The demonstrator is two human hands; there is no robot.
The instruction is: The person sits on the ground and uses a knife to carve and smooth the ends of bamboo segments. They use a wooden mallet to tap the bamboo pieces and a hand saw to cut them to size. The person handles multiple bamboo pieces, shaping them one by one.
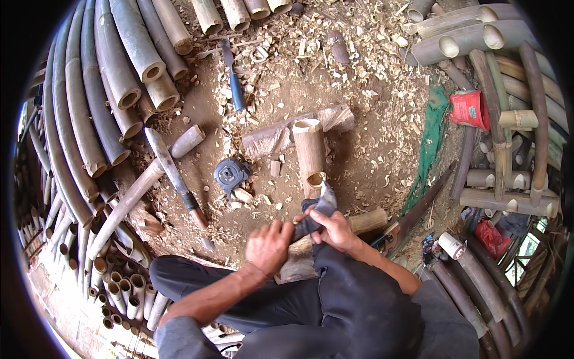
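Observation:
A short bamboo piece [309, 146] with a hole near its close end lies in front of me, its far end over a rough log [269, 139]. The metal blade of a knife [327, 202] is at that hole; whether its tip goes inside I cannot tell. My right hand [336, 232] is closed round the knife near its blade, thumb laid along it. My left hand [267, 246], slightly blurred, is closed at the end of the knife's dark wrapped handle. Both hands are just above my knees, and the near end of the bamboo is partly hidden behind them.
Left of the bamboo lie a tape measure [232, 173], a long knife [170, 167] and a blue-handled chisel [235, 84]. Bamboo poles [107, 66] are stacked at left. At right are a handsaw [412, 216], green netting [431, 143], a red container [469, 109] and a bamboo frame [508, 196]. Shavings cover the ground.

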